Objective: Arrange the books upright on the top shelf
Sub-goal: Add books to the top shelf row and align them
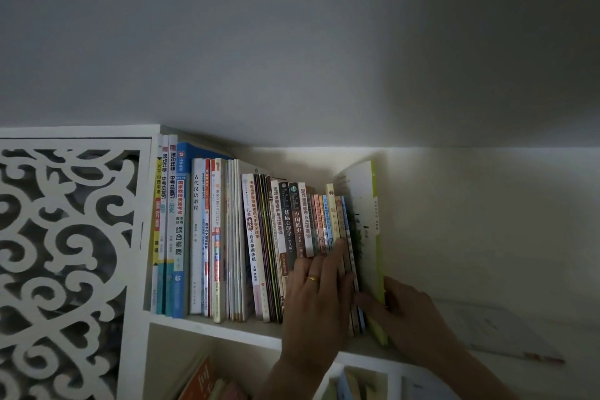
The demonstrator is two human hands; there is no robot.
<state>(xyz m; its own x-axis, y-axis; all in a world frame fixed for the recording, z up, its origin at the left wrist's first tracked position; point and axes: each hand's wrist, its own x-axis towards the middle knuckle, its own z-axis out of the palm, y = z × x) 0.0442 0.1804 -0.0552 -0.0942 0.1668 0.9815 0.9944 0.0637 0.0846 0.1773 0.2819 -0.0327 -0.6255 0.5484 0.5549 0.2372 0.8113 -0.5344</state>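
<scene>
The row of books stands upright on the top shelf, running from the fretwork side panel at nine o'clock toward the middle; at its three o'clock end a green-covered book is going in, its pages fanned a little and its top tipped away from the row; farther toward three o'clock something flat and pale lies on the shelf, too dim to name. To seat the green book well, I would judge it wants its foot slid in until it touches the thin spines beside it, then its top swung toward eleven o'clock until the cover stands flush, with the neighbours braced so that none topples into the gap. The left hand does that bracing; it comes up from six o'clock, fingers straight and laid flat against the spines of the slim books, a ring showing on one finger, gripping nothing. The right hand reaches in from five o'clock and holds the green book at its lower edge, thumb on the near side and fingers curled behind; more books sit in the compartments below, at six o'clock.
</scene>
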